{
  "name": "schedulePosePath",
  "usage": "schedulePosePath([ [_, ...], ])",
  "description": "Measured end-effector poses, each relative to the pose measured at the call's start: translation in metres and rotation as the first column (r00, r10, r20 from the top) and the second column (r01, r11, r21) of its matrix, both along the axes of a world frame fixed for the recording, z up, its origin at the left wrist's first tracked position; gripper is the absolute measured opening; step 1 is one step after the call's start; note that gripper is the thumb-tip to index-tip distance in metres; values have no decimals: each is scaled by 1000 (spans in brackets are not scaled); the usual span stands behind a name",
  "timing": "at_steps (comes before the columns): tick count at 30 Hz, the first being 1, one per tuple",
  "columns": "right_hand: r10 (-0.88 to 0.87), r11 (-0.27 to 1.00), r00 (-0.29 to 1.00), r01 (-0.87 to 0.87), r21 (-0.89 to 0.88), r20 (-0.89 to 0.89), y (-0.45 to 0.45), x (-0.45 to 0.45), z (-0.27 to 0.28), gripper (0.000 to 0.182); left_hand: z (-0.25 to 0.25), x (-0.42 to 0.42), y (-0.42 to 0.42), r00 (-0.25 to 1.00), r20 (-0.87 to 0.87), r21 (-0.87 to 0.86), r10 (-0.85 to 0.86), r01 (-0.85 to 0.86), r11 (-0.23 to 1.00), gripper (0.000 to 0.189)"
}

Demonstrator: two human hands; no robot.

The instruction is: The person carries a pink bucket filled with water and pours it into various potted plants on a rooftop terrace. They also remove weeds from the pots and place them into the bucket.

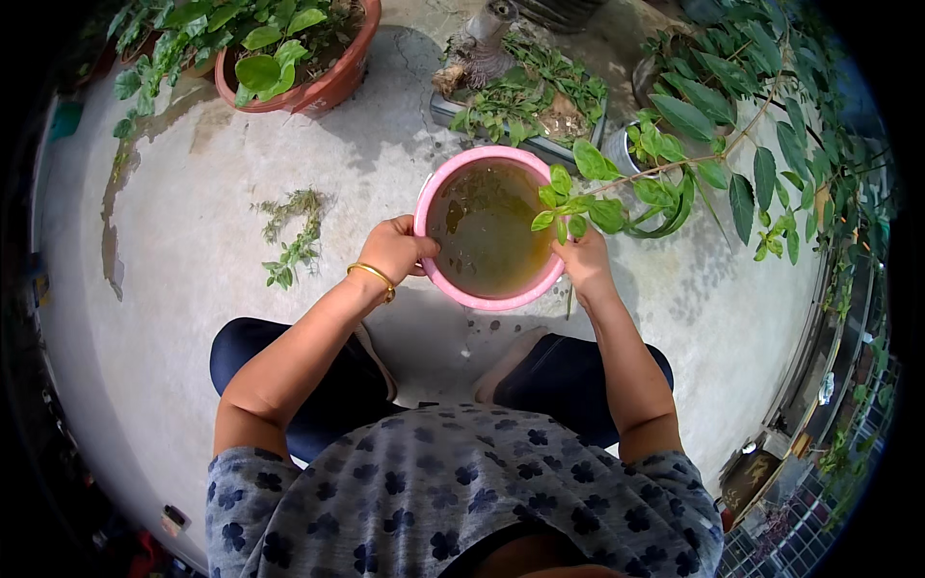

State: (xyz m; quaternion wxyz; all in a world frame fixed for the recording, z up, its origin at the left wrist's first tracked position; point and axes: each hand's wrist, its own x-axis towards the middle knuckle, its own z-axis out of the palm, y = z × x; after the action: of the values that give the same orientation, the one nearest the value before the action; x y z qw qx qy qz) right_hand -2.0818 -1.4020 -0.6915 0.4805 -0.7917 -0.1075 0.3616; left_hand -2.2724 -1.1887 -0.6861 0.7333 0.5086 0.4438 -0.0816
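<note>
Both my hands grip a round pink basin (488,303) in front of my knees. Murky brownish-green water (491,238) stands in it, with bits of leaf and debris. My left hand (394,249), below a gold bangle (373,273), holds the left rim with the thumb over the edge. On the right rim is my right hand (584,261), its fingers partly hidden by leaves. A leafy branch (605,214) reaches in from the right and overhangs the basin's right side. Whether the basin touches the floor cannot be told.
Uprooted green sprigs (293,235) lie on the concrete floor (181,289) at left. A terracotta-coloured pot (318,97) with plants stands at the upper left. Beyond the basin is a rectangular planter (441,112) with a thick trunk (488,43). A small pale pot (620,153) stands right of it.
</note>
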Motion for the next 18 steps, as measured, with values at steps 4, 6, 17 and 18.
schedulePosePath([
  [4, -91, 949, 990, 118, 291, -106, 13, 45, 17, 23, 31, 32, 0, 995, 88, 55, 48, -53, 997, 23],
  [6, -134, 925, 987, 93, 367, 87, 20, 63, 13, 24, 41, 54, 2, 994, 73, 108, 84, -91, 990, 24],
  [17, -235, 528, 957, 273, 804, -171, 66, 157, 14, 52, 99, 150, 27, 990, 101, 245, 102, -124, 962, 16],
  [18, -239, 527, 951, 295, 797, -194, 63, 166, 12, 53, 95, 155, 27, 988, 117, 240, 102, -128, 962, 16],
])
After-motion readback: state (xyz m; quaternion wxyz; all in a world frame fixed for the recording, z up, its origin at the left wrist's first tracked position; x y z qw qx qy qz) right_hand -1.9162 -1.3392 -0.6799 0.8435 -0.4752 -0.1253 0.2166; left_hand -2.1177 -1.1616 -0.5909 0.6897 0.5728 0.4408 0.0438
